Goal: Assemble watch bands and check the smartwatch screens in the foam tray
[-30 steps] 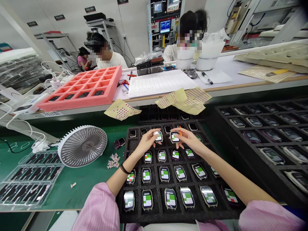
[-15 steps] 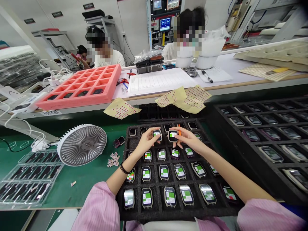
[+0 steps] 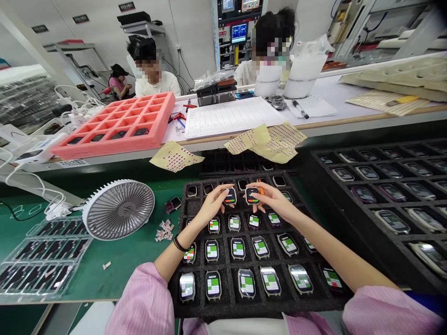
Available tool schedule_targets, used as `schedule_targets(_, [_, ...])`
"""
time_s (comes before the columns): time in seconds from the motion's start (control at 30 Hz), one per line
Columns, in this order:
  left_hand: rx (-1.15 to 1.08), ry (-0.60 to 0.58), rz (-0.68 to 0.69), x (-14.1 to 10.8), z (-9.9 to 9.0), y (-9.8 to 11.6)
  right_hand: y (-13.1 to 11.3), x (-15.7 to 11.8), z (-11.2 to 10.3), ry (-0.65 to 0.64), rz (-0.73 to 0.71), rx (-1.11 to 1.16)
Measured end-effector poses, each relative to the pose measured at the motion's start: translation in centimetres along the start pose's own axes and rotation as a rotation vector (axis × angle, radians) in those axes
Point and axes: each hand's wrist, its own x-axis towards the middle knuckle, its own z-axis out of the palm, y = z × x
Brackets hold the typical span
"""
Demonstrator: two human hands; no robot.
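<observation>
My left hand (image 3: 213, 205) pinches a square smartwatch (image 3: 229, 196) by its edges, above a black foam tray (image 3: 223, 308). My right hand (image 3: 275, 204) holds a second smartwatch (image 3: 252, 196) the same way, a short gap from the first. Both held screens show dark displays with red and green marks. A small orange item (image 3: 260, 190) shows by my right fingers, partly hidden. Several more watches lie in the tray's pockets, most screens showing green and white blocks.
A second black foam tray (image 3: 363, 172) of watches lies to the right. Beyond stand a pink foam tray (image 3: 118, 123), yellow sticker sheets (image 3: 265, 143) and a white fan (image 3: 118, 209). A transparent tray (image 3: 45, 263) sits on the green mat. Co-workers sit behind the far bench.
The two held watch screens have changed from green and white to dark with red and green marks. My hands stay nearly in place, and the view has shifted slightly.
</observation>
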Motion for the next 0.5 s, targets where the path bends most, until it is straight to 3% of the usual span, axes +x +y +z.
schedule_targets(0.5, [0.0,-0.032,-0.01,-0.16,-0.11,0.39,-0.46,-0.26,0.06,-0.019,0.029,0.059])
